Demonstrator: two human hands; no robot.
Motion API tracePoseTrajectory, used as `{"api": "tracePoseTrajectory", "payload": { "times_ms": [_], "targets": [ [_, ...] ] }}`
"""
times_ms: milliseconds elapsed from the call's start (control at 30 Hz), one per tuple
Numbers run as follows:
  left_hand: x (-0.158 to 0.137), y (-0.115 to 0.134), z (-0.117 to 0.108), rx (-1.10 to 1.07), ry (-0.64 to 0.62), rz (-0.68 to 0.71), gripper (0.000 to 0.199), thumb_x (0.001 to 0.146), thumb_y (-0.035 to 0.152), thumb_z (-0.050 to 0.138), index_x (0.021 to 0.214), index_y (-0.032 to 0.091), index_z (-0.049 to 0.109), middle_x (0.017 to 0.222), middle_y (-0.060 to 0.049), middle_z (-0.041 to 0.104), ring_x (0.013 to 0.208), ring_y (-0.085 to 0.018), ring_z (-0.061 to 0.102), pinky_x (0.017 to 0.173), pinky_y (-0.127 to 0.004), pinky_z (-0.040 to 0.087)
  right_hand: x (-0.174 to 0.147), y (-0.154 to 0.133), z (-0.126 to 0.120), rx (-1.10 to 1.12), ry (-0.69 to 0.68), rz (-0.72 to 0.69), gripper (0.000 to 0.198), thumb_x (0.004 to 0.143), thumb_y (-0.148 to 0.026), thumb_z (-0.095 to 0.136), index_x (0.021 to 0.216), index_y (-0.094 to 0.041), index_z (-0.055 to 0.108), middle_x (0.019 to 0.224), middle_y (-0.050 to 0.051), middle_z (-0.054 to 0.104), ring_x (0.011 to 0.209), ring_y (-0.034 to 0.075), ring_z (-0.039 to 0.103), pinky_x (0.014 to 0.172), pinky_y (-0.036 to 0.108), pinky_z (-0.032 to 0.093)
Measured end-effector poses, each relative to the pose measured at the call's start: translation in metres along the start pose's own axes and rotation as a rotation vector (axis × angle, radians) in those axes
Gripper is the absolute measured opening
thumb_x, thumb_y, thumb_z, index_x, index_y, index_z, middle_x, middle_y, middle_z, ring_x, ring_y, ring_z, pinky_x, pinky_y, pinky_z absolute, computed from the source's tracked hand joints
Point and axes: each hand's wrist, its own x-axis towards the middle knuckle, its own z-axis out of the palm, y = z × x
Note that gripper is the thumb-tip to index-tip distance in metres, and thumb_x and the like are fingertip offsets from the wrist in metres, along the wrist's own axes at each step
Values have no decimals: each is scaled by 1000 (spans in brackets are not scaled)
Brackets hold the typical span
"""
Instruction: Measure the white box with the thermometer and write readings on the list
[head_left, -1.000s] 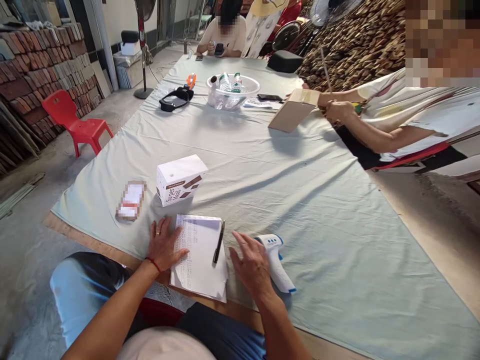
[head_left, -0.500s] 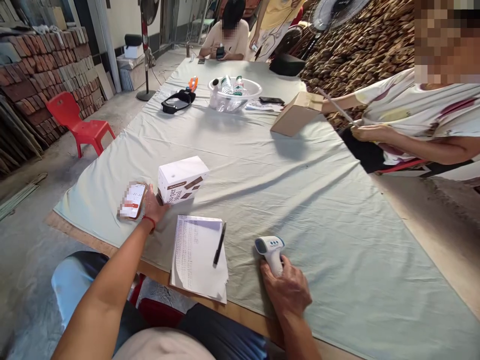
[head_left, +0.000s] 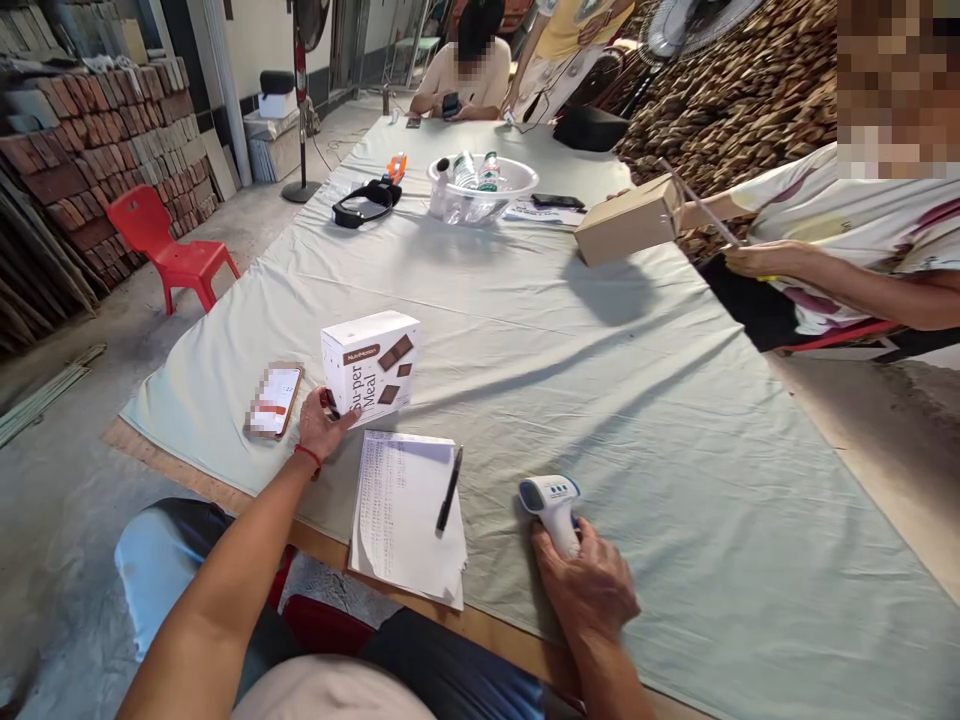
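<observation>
My left hand [head_left: 326,422] grips the lower near corner of a white box [head_left: 371,365] printed "Super Meal" with brown bars. The box is tilted, its printed side turned toward me. Left of this hand lies a phone [head_left: 277,402] with its screen lit. My right hand [head_left: 589,580] is closed around the handle of a white infrared thermometer [head_left: 551,500], which rests low over the cloth, its head pointing away from me. Between my hands are several written paper sheets [head_left: 397,540], with a black pen [head_left: 450,490] on their right side.
Farther back on the cloth-covered table [head_left: 487,300] stand a clear basin [head_left: 525,185] of bottles and a black headset strap [head_left: 367,203]. At the right, a person holds a cardboard box [head_left: 626,230] and a thin stick. A red chair [head_left: 176,255] stands left of the table.
My left hand has tilted the white box so its printed face shows more. The co-worker's cardboard box has turned and lifted. My view has shifted slightly left.
</observation>
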Motion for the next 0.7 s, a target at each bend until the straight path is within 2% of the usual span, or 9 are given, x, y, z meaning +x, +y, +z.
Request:
{"api": "tracePoseTrajectory", "payload": {
  "times_ms": [133, 200, 300, 433, 533, 700],
  "targets": [
    [-14, 1, -5, -10, -9, -31, 41, 80, 54, 70, 97, 19, 59, 92, -6, 66, 81, -19, 59, 76, -34, 48, 3, -3, -2, 131, -52, 138, 76, 82, -70, 42, 117, -9, 68, 94, 20, 69, 84, 34, 60, 73, 44, 47],
    [-19, 0, -8, 32, -26, 23, 39, 82, 56, 67, 93, 20, 60, 88, -5, 65, 83, -20, 58, 78, -35, 48, 4, -13, -5, 285, -72, 243, 78, 78, -75, 48, 118, -12, 68, 99, 17, 70, 87, 32, 62, 75, 42, 49],
    [-25, -5, -11, 151, -55, 148, 40, 85, 57, 61, 102, 20, 60, 92, -6, 65, 90, -23, 59, 84, -38, 47, 7, -45, -14, 545, -75, 320, 85, 73, -77, 58, 126, -12, 65, 112, 16, 70, 94, 30, 65, 84, 40, 51],
    [-26, -13, -11, 241, -56, 202, 48, 90, 57, 53, 119, 18, 58, 100, -10, 66, 98, -27, 60, 90, -42, 47, 11, -110, -27, 798, -66, 254, 84, 72, -70, 68, 133, -14, 61, 126, 16, 66, 107, 30, 64, 94, 43, 50],
    [-25, -18, -10, 256, -61, 209, 52, 94, 55, 47, 128, 18, 56, 104, -12, 66, 101, -28, 61, 93, -44, 47, 12, -155, -32, 902, -57, 177, 74, 75, -63, 69, 131, -16, 62, 126, 14, 67, 111, 29, 64, 96, 42, 51],
    [-23, -22, -10, 265, -68, 238, 55, 96, 56, 41, 132, 16, 55, 105, -13, 67, 104, -29, 61, 95, -46, 47, 7, -194, -24, 990, -147, 73, 62, 79, -54, 67, 129, -17, 63, 119, 11, 69, 110, 27, 64, 97, 40, 51]
  ]
}}
